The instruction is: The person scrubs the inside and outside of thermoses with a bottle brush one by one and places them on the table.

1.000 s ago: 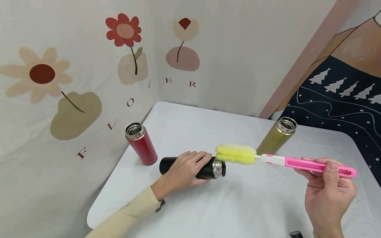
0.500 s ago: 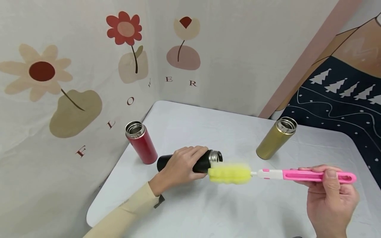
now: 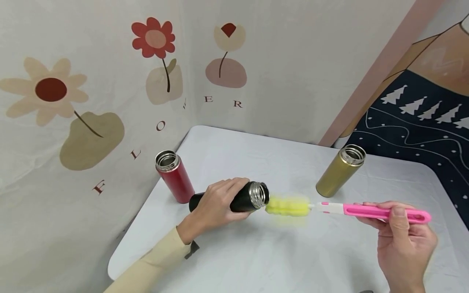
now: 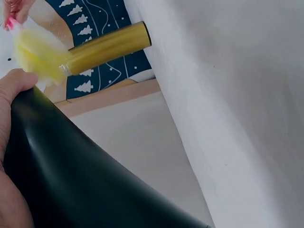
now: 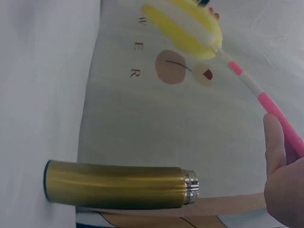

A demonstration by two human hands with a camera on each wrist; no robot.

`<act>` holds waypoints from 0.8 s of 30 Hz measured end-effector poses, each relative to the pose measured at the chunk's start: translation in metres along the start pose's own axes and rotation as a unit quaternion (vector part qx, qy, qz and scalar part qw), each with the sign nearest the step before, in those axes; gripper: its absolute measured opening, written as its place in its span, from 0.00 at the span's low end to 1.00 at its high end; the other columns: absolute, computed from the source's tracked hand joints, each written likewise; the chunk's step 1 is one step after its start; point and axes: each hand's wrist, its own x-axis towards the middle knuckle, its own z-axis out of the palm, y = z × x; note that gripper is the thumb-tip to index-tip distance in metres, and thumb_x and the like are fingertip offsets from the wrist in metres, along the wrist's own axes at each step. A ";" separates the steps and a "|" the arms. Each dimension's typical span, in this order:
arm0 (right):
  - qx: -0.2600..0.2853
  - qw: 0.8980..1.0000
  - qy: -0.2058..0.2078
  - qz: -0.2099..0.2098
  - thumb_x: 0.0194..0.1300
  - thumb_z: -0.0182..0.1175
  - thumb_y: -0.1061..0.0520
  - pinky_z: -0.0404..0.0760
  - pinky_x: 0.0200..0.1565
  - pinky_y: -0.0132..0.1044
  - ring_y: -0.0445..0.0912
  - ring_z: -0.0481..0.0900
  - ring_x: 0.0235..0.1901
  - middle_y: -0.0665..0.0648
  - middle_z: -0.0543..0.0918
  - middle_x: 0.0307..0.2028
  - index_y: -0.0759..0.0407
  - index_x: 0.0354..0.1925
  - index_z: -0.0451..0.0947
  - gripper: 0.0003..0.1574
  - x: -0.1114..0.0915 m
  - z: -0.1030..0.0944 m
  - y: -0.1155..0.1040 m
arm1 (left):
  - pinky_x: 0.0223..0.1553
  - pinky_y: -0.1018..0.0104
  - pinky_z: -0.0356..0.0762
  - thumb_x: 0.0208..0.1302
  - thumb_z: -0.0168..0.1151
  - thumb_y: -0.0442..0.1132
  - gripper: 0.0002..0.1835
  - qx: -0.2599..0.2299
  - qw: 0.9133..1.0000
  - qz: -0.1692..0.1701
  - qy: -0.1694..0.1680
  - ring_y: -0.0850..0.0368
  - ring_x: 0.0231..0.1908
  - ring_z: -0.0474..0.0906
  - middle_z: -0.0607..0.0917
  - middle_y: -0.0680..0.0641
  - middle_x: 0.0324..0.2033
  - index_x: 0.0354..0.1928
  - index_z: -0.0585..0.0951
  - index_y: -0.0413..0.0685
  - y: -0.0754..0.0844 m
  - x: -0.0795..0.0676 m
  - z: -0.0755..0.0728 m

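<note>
Risk: yellow sponge head (image 3: 287,206) snags the silver metal rim (image 3: 256,195) if misaligned; black cylindrical bottle (image 3: 242,200) slips if left hand (image 3: 217,203), wrapped round it, loosens. Right hand (image 3: 406,242) pinches pink plastic handle (image 3: 368,211). Sponge at mouth's 4 o'clock, contact unclear. Versus half-second ago: bottle further toward 9, mouth more camera-facing, sponge higher.
</note>
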 end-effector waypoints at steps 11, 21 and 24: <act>0.048 0.995 0.090 -0.017 0.84 0.51 0.69 0.87 0.42 0.51 0.65 0.92 0.39 0.78 0.83 0.38 0.94 0.48 0.69 0.20 0.009 0.007 0.012 | 0.45 0.58 0.89 0.50 0.87 0.53 0.43 -0.008 0.998 0.066 -0.009 0.52 0.43 0.88 0.88 0.47 0.52 0.64 0.79 0.40 0.009 -0.007 0.012; 0.155 0.984 0.085 -0.033 0.87 0.43 0.68 0.85 0.44 0.61 0.73 0.90 0.40 0.85 0.83 0.39 0.93 0.45 0.68 0.21 0.010 0.017 0.012 | 0.48 0.60 0.87 0.53 0.85 0.55 0.42 0.008 0.996 0.080 -0.039 0.55 0.45 0.87 0.87 0.48 0.53 0.64 0.78 0.42 0.016 -0.008 0.013; 0.128 0.989 0.070 -0.011 0.87 0.44 0.68 0.85 0.45 0.58 0.71 0.90 0.42 0.83 0.84 0.41 0.92 0.47 0.68 0.20 0.008 0.017 0.010 | 0.49 0.59 0.88 0.54 0.85 0.54 0.41 0.000 0.997 0.062 -0.054 0.54 0.46 0.87 0.87 0.48 0.54 0.64 0.79 0.42 0.016 -0.009 0.011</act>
